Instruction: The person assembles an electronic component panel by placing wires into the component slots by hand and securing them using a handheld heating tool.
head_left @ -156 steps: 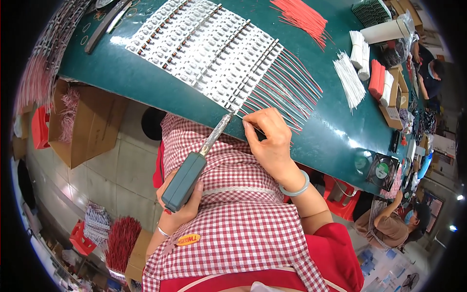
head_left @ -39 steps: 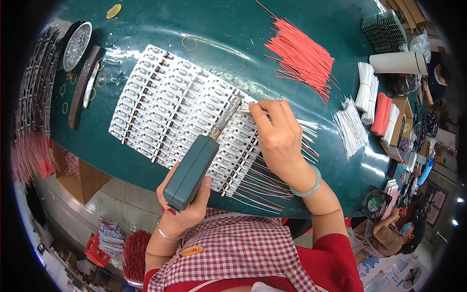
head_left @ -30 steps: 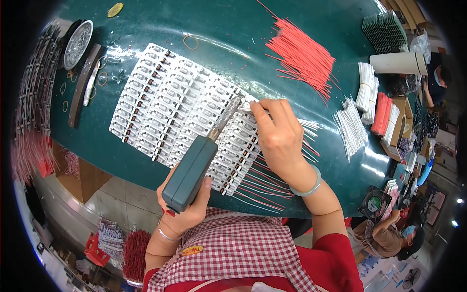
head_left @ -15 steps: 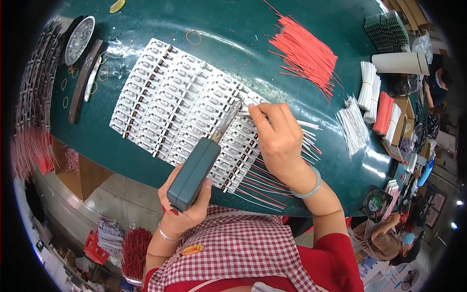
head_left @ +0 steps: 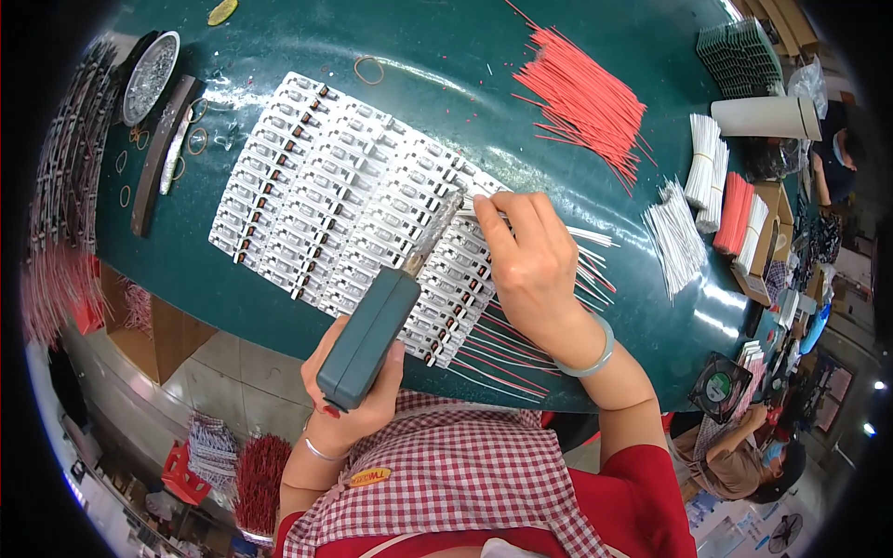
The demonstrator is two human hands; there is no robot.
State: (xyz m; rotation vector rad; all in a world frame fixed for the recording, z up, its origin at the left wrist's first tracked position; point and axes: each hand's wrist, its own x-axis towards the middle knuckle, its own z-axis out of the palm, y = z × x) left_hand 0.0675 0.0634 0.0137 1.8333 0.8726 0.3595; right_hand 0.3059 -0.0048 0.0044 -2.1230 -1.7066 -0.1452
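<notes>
The grey-green power screwdriver (head_left: 367, 339) lies slantwise over the near edge of the green counter (head_left: 446, 93), its metal shaft reaching up to the white terminal blocks (head_left: 344, 195) laid out in tight rows there; the left hand (head_left: 352, 409) is wrapped closed around the butt of its body, thumb along the side; it looks a solid, fairly heavy tool with a hard, smooth shell, best held low on the fat grip as it is now, so the tip can be steered; the right hand (head_left: 532, 265) rests on the right end of the rows just beside the tip, fingers curled down and pinching at a thin white wire (head_left: 581, 234), though I cannot tell exactly how much the fingertips grip; the wires are light, springy and easily bent, so they want holding close to the end; the blocks look small, stiff and light enough to skid if nudged; red and white leads (head_left: 507, 358) trail from the finished blocks toward the person's checked apron (head_left: 446, 484); farther off lie a loose fan of red wires (head_left: 581, 102), bundles of white wires (head_left: 674, 237), a round metal dish (head_left: 149, 76) and some rubber bands (head_left: 367, 68); another person (head_left: 735, 460) sits low at the right.
</notes>
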